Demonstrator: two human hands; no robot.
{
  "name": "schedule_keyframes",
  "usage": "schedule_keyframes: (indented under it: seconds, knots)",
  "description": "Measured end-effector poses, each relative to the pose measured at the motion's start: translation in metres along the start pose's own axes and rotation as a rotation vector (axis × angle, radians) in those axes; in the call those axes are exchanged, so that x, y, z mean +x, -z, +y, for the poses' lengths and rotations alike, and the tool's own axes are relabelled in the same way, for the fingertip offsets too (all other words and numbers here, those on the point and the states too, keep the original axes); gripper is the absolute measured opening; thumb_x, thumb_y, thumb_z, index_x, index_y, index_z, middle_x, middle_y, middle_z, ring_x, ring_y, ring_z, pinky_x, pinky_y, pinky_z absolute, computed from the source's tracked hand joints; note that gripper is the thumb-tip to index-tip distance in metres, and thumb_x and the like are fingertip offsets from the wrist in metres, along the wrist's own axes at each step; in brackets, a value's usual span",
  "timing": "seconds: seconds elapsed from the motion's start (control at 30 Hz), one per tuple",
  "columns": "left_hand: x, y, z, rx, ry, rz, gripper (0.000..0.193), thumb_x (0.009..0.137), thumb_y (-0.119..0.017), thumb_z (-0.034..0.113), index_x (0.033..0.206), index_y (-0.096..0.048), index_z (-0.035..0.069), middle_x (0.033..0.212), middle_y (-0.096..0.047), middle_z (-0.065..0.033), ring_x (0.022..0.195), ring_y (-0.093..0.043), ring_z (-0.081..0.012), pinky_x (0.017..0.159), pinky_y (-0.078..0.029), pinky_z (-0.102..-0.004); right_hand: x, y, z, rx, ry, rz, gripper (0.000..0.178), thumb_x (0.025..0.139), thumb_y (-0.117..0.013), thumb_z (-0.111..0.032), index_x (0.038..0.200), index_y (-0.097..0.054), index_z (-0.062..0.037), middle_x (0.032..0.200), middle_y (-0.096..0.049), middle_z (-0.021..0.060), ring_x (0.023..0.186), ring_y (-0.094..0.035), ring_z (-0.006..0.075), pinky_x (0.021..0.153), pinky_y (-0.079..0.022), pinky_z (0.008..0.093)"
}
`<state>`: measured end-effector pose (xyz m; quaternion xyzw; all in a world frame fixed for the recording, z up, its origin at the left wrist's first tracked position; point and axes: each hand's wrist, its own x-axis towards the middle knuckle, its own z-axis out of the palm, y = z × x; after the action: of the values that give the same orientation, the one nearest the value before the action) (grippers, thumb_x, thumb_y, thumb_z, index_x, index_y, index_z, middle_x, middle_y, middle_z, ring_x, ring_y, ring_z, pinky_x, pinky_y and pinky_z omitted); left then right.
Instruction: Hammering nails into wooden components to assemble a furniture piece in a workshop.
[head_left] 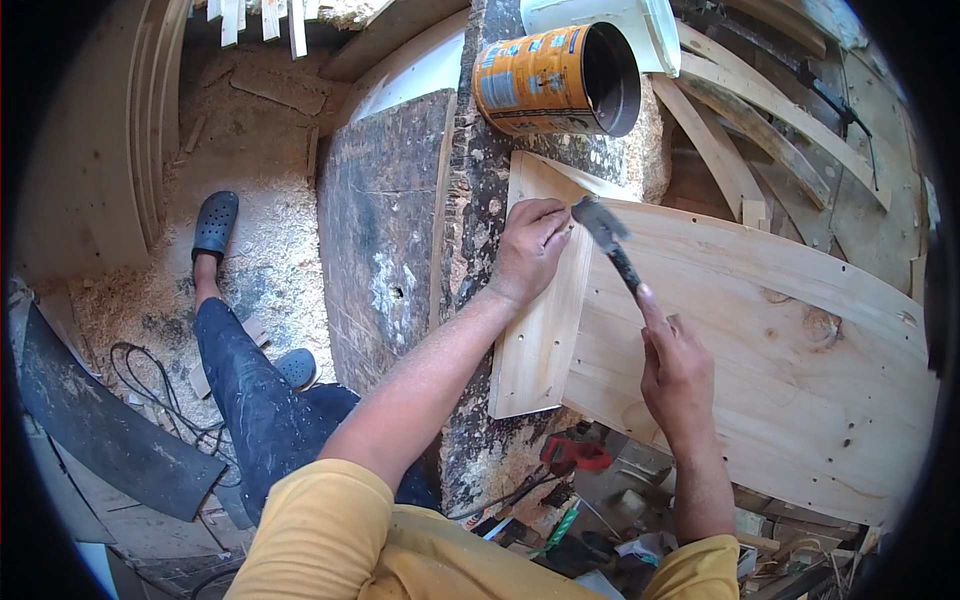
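Note:
My right hand (677,378) is wrapped round the dark handle of a hammer (604,228), its head blurred and close to my left fingertips. Pinched fingers of my left hand (532,252) rest over a pale wooden board (543,345); what they hold, if anything, is too small to make out. That narrow board lies along the bench edge and meets a wide wooden panel (740,300) reaching off to the right. Small dark holes or nail heads dot both pieces.
On its side on the stained workbench (478,300) lies an orange tin can (540,82), beyond the boards. Curved wood strips (790,120) lean at the far right. A red-handled tool (576,454) and clutter sit below the panel. Wood shavings (140,300) cover the floor at left, with a black cable (165,410).

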<state>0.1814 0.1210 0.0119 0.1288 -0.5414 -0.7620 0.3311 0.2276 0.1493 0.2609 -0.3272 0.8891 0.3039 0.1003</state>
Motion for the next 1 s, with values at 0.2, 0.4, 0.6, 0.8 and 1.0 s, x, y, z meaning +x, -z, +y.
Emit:
schedule_keyframes:
  seconds: [0.2, 0.4, 0.6, 0.8, 1.0]
  knots:
    - [0.004, 0.033, 0.006, 0.554, -0.064, -0.579, 0.060, 0.084, -0.063, 0.030, 0.134, -0.044, 0.002, 0.146, -0.034, -0.0108, 0.139, -0.025, -0.0310, 0.111, -0.024, -0.0512, -0.019, -0.001, -0.012, 0.107, 0.180, 0.226, 0.058, 0.077, -0.060, 0.006, 0.132, -0.052, -0.0123, 0.069, -0.048, 0.0085, 0.058, -0.051, 0.0244, 0.049, -0.043, 0.0359]
    - [0.016, 0.045, 0.003, 0.511, -0.094, -0.611, 0.060, 0.084, -0.061, 0.028, 0.135, -0.043, 0.003, 0.145, -0.037, -0.0112, 0.137, -0.030, -0.0308, 0.109, -0.027, -0.0508, -0.010, -0.017, -0.015, 0.106, 0.038, 0.222, 0.057, 0.079, -0.060, 0.004, 0.133, -0.051, -0.0133, 0.069, -0.050, 0.0100, 0.058, -0.052, 0.0258, 0.049, -0.044, 0.0372]
    - [0.037, 0.065, -0.003, 0.617, -0.278, -0.560, 0.052, 0.084, -0.060, 0.027, 0.132, -0.048, 0.009, 0.142, -0.041, -0.0096, 0.134, -0.034, -0.0265, 0.110, -0.024, -0.0527, -0.033, -0.015, -0.029, 0.107, 0.252, 0.327, 0.056, 0.073, -0.063, 0.004, 0.124, -0.059, -0.0186, 0.071, -0.053, 0.0092, 0.056, -0.052, 0.0242, 0.046, -0.042, 0.0352]
    - [0.049, 0.068, -0.004, 0.610, -0.348, -0.621, 0.058, 0.079, -0.064, 0.026, 0.133, -0.046, 0.013, 0.138, -0.044, -0.0084, 0.135, -0.032, -0.0249, 0.110, -0.022, -0.0538, -0.049, -0.055, -0.036, 0.149, 0.100, 0.312, 0.052, 0.073, -0.064, 0.002, 0.121, -0.062, -0.0182, 0.071, -0.053, 0.0087, 0.057, -0.052, 0.0233, 0.047, -0.043, 0.0341]
    - [0.062, 0.070, 0.000, 0.645, -0.345, -0.723, 0.062, 0.080, -0.064, 0.026, 0.135, -0.041, 0.009, 0.141, -0.038, -0.0118, 0.136, -0.031, -0.0271, 0.109, -0.025, -0.0542, -0.034, -0.073, -0.052, 0.285, -0.233, 0.273, 0.050, 0.077, -0.067, -0.002, 0.125, -0.058, -0.0145, 0.073, -0.051, 0.0088, 0.061, -0.055, 0.0250, 0.050, -0.044, 0.0364]
